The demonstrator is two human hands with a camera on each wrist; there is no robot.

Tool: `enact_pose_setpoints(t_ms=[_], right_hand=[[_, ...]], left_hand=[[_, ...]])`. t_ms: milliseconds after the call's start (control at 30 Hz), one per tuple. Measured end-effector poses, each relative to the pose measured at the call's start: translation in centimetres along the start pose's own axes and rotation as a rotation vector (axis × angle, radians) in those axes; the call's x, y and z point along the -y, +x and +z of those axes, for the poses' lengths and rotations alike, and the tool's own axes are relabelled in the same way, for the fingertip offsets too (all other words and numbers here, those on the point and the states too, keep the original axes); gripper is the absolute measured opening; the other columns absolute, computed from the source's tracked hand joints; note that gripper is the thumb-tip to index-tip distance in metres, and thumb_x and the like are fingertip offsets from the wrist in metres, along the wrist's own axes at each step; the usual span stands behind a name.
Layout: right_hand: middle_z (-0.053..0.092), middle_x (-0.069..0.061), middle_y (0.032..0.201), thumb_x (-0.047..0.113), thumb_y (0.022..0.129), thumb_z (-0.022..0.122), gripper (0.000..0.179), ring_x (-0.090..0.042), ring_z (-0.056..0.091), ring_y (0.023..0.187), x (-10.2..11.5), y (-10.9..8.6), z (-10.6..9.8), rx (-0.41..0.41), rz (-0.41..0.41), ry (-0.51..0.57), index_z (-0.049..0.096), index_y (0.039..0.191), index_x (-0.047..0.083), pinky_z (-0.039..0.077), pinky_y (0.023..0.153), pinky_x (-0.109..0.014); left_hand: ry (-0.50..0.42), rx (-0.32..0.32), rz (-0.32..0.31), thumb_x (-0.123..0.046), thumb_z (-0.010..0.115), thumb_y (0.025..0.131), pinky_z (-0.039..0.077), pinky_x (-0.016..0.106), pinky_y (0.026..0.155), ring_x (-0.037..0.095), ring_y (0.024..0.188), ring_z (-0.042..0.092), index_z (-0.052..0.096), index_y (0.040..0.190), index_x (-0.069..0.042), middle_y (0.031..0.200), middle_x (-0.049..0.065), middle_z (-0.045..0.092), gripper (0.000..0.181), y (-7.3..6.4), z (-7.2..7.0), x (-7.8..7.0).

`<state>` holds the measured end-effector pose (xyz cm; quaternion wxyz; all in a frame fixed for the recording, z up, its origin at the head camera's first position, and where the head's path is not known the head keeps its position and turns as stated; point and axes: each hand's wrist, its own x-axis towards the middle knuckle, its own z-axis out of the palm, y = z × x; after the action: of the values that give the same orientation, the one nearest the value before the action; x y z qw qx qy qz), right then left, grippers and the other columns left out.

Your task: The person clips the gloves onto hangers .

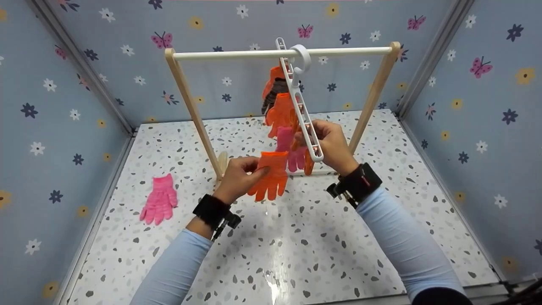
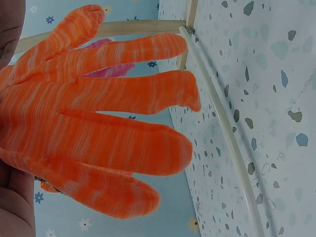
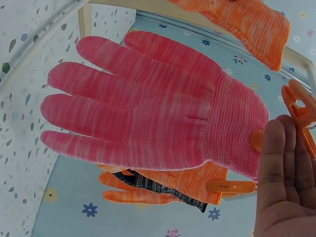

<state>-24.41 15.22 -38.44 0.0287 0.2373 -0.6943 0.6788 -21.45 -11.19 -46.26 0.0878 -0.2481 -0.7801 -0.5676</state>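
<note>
My left hand [image 1: 243, 178] pinches an orange knit glove [image 1: 273, 178] near its cuff; the glove's fingers point down. A white hanger [image 1: 301, 110] with clips hangs by its hook from the rack's bar. My right hand [image 1: 332, 142] is at the hanger's near end. In the right wrist view its fingers [image 3: 274, 158] look straight beside an orange clip [image 3: 301, 108]; the thumb is hidden. Just past the fingertips hangs a pink glove [image 3: 143, 108], its cuff held by another clip. Behind it hang an orange glove [image 1: 279, 114] and a dark striped glove [image 1: 277, 91].
A second pink glove [image 1: 160, 201] lies flat on the speckled tabletop [image 1: 322, 254] at the left. The wooden rack [image 1: 372, 97] stands across the back. Beside its left leg is a small pale object [image 1: 222, 161], kind unclear. Flowered walls [image 1: 51, 140] enclose the sides and back.
</note>
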Motion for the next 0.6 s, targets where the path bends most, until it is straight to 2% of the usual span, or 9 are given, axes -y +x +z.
enact_pose_setpoints(t_ms=[133, 267, 367, 600], right_hand=[[0.081, -0.001, 0.085, 0.0, 0.098, 0.077, 0.012, -0.016, 0.08, 0.077, 0.05, 0.0, 0.03, -0.007, -0.007, -0.01, 0.074, 0.102, -0.011, 0.066, 0.074, -0.03], [0.081, 0.0, 0.083, -0.003, 0.097, 0.077, 0.004, -0.015, 0.08, 0.075, 0.04, 0.01, 0.02, -0.013, -0.011, -0.018, 0.074, 0.096, -0.005, 0.063, 0.07, -0.026], [0.08, 0.001, 0.081, -0.006, 0.097, 0.076, 0.007, -0.014, 0.08, 0.075, 0.03, 0.04, 0.01, -0.017, -0.018, -0.029, 0.074, 0.091, -0.001, 0.062, 0.067, -0.024], [0.077, 0.006, 0.077, -0.006, 0.095, 0.078, 0.008, -0.008, 0.076, 0.072, 0.22, -0.01, -0.06, -0.05, -0.05, -0.093, 0.074, 0.088, -0.003, 0.061, 0.069, -0.022]], left_hand=[[-0.016, 0.012, 0.002, -0.003, 0.078, 0.097, 0.057, 0.019, 0.076, 0.01, 0.08, 0.07, 0.082, 0.107, 0.006, 0.093, 0.021, 0.081, 0.013, 0.09, 0.21, -0.05], [-0.02, 0.019, 0.02, -0.001, 0.076, 0.097, 0.056, 0.019, 0.075, 0.008, 0.077, 0.067, 0.081, 0.107, 0.007, 0.091, 0.022, 0.08, 0.013, 0.27, 0.51, 0.03], [-0.019, 0.016, 0.026, 0.0, 0.076, 0.097, 0.053, 0.019, 0.072, 0.006, 0.074, 0.063, 0.081, 0.106, 0.007, 0.087, 0.021, 0.079, 0.012, 0.35, 0.69, 0.07], [-0.002, 0.017, 0.03, -0.005, 0.077, 0.099, 0.037, 0.024, 0.066, 0.009, 0.068, 0.046, 0.079, 0.099, 0.004, 0.073, 0.004, 0.059, 0.009, 0.58, 1.0, 0.02]])
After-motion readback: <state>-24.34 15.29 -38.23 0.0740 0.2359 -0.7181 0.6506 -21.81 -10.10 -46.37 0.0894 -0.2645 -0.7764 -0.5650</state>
